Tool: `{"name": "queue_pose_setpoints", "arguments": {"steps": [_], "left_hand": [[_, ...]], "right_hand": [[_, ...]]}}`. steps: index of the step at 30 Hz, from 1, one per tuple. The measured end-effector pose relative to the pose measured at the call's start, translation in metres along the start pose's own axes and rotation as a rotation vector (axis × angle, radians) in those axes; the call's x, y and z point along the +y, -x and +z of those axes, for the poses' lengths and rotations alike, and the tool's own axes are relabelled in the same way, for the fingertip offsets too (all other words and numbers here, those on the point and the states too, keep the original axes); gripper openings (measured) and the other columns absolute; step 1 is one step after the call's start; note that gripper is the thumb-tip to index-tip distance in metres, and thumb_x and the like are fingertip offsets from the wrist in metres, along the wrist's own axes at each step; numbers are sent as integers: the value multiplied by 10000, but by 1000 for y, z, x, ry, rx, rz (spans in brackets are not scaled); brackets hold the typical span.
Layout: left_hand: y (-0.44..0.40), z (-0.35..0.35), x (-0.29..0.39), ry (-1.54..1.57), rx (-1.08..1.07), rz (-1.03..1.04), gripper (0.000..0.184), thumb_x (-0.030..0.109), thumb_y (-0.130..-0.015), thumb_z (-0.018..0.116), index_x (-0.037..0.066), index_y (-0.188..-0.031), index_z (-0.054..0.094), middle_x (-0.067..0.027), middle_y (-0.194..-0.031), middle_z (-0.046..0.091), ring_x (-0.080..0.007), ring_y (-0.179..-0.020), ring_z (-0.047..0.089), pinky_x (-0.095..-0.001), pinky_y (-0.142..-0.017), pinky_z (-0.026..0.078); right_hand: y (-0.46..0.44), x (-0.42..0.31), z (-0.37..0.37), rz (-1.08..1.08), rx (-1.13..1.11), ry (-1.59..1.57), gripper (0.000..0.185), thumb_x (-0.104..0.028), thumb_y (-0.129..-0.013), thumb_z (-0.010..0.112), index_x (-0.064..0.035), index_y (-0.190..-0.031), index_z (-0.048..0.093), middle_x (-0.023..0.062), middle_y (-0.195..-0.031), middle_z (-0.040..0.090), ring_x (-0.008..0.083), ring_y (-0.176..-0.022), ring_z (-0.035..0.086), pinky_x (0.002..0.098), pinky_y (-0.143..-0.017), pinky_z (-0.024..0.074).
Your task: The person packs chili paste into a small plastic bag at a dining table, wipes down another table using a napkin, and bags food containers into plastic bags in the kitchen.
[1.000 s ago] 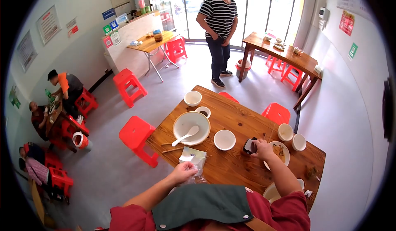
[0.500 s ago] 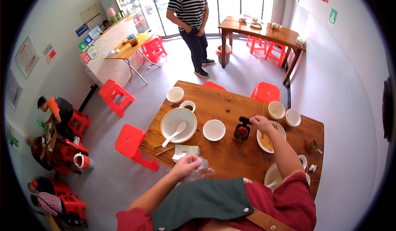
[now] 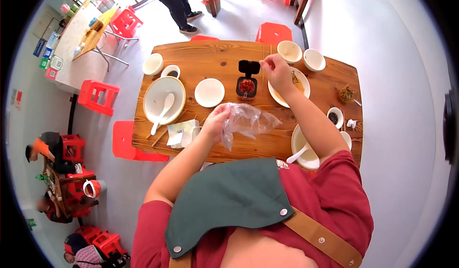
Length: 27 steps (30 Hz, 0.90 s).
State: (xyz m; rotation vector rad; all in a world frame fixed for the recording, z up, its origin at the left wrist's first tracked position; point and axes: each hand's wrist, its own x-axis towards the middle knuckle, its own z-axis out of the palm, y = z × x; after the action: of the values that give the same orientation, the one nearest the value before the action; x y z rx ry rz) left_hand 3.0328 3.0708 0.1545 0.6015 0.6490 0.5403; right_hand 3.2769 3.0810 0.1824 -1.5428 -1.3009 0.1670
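Note:
My left hand is closed on a crumpled clear plastic bag, which spreads over the table's near side. My right hand is raised beside the open lid of a black condiment box with red chili inside. Its fingers are pinched together, and whether anything is in them is hidden. Below this hand lies a white plate with food remains. A white bowl stands left of the box. Farther left, a large bowl holds a white spoon. A tissue packet lies near my left hand.
Two used bowls stand at the far right of the wooden table. A glass jar, a small dark-filled cup and a bowl with a spoon are nearer. Red stools surround the table. A person stands beyond it.
The view has tilted down and turned. My right hand has come away from the box's lid, which stands open. My left hand has moved forward over the table with the plastic bag, now more spread out.

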Motion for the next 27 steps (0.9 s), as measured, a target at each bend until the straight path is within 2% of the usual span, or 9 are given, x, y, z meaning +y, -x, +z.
{"name": "queue_pose_setpoints", "arguments": {"steps": [4, 6, 8, 10, 16, 20, 22, 24, 27], "left_hand": [[-20, -26, -23, -62, 126, 39, 81, 145, -860, 468, 88, -914, 489, -17, -842, 551, -106, -730, 531, -259, -660, 455], [-24, -33, -31, -71, 163, 39, 73, 151, -855, 477, 91, -896, 480, -13, -821, 534, -103, -715, 513, -260, -646, 445], [-26, -39, -30, -240, 300, 42, 79, 156, -848, 485, 88, -885, 472, -4, -794, 510, -99, -694, 489, -258, -619, 430], [-26, -40, -32, -246, 355, 48, 85, 149, -841, 486, 80, -887, 467, 1, -779, 494, -99, -685, 473, -257, -603, 417], [-41, -58, -48, -355, 397, 99, 131, 88, -783, 509, 54, -896, 453, -19, -760, 503, -111, -650, 485, -266, -571, 434], [-66, -64, -63, -663, 229, 270, 609, 18, -711, 519, 37, -1274, 288, -81, -1073, 467, -104, -713, 515, -247, -613, 445], [-59, -33, -41, -766, 174, 36, 688, 35, -719, 530, 66, -1321, 198, -62, -808, 560, -104, -631, 514, -243, -569, 443], [-65, -17, -30, -907, 207, -41, 723, 41, -725, 532, 80, -1338, 151, -56, -689, 554, -112, -619, 513, -243, -563, 439], [-66, -2, -19, -912, 224, -103, 703, 105, -712, 552, 64, -1319, 201, -129, -814, 586, -180, -705, 566, -283, -642, 456]], "right_hand": [[64, -31, -9, -470, -654, 15, 144, -213, -734, 592, -79, -707, 546, 66, -665, 536, 226, -615, 534, 327, -563, 443], [81, -14, -5, -446, -925, 310, 101, -190, -730, 583, -92, -726, 556, 61, -697, 547, 239, -685, 548, 343, -586, 449], [77, -8, 0, -348, -822, 320, 84, -178, -730, 578, -100, -758, 563, 61, -735, 553, 239, -744, 553, 354, -610, 448], [64, -10, 9, -97, -410, 218, 106, -182, -726, 584, -103, -793, 566, 67, -791, 554, 253, -764, 549, 362, -634, 449], [53, 8, 40, -87, -621, 319, 198, -222, -746, 572, -89, -889, 600, 120, -887, 570, 298, -814, 542, 364, -678, 443], [53, 27, 51, -59, -358, 241, 125, -171, -758, 552, -66, -802, 605, 123, -758, 592, 295, -725, 562, 365, -641, 452], [50, 17, 49, -55, -352, 229, 98, -152, -749, 558, -62, -768, 591, 119, -745, 574, 291, -711, 556, 366, -636, 450], [46, 7, 46, -99, -477, 308, 85, -116, -729, 548, -38, -744, 578, 121, -773, 564, 280, -740, 551, 350, -640, 456], [44, 0, 48, -274, -495, 564, 78, -79, -697, 535, -21, -733, 572, 125, -816, 557, 269, -779, 543, 330, -646, 462]]}}
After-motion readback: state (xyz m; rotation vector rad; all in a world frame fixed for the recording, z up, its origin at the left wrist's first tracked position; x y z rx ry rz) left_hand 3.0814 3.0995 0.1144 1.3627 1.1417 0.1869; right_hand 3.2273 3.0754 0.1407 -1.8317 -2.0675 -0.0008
